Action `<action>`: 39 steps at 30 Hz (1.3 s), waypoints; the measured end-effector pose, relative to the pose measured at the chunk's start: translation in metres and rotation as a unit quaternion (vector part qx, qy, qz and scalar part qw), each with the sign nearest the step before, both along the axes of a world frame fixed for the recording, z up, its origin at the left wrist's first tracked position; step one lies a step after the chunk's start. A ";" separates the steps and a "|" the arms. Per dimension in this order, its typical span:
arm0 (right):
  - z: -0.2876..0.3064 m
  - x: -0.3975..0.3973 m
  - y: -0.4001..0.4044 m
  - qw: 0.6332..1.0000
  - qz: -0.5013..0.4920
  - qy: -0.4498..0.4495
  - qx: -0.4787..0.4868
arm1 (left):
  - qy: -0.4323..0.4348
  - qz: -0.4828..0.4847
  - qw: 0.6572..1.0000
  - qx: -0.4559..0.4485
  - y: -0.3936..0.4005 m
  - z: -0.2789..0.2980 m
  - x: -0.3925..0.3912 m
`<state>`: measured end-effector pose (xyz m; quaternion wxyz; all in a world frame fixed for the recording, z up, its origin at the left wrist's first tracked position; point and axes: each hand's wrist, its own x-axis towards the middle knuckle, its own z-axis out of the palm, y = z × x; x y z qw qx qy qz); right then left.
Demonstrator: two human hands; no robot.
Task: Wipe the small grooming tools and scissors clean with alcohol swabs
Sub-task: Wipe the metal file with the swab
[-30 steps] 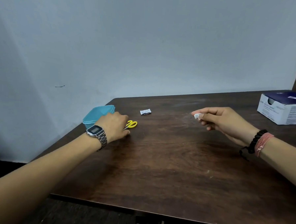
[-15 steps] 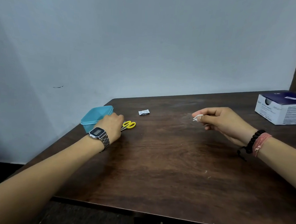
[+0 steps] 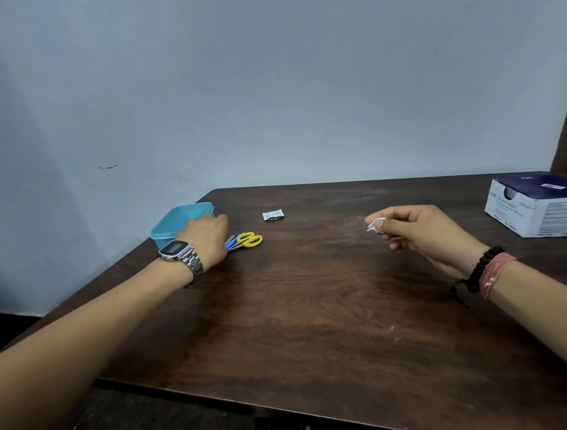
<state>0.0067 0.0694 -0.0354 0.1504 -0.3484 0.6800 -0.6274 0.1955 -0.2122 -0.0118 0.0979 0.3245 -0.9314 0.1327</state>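
Observation:
Small scissors with yellow handles (image 3: 250, 239) lie on the dark wooden table (image 3: 319, 315) beside a blue-handled tool (image 3: 230, 243). My left hand (image 3: 205, 235), with a steel watch on its wrist, lies over the tools' other ends and hides them. I cannot see whether its fingers grip anything. My right hand (image 3: 419, 233) hovers above the table to the right and pinches a white alcohol swab (image 3: 375, 225) between thumb and forefinger.
A turquoise plastic box (image 3: 180, 221) sits at the table's far left corner, just behind my left hand. A torn swab wrapper (image 3: 273, 215) lies near the back edge. A white and navy swab carton (image 3: 538, 208) stands at the far right.
My left hand has drawn back to the left, uncovering more of the yellow scissors and the blue-handled tool. The right hand has stayed in place with the swab.

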 end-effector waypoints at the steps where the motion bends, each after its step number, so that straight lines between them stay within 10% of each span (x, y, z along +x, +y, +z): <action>1: 0.000 0.000 0.000 1.000 0.000 0.000 0.000 | 0.005 0.000 1.000 0.003 0.000 0.001 0.000; 25: -0.001 -0.005 0.002 1.000 -0.012 -0.002 -0.007 | 0.141 0.002 0.987 0.071 0.006 0.019 -0.001; 39: -0.001 -0.006 0.003 0.999 -0.034 -0.009 -0.017 | 0.164 -0.257 0.935 0.183 0.070 0.013 -0.052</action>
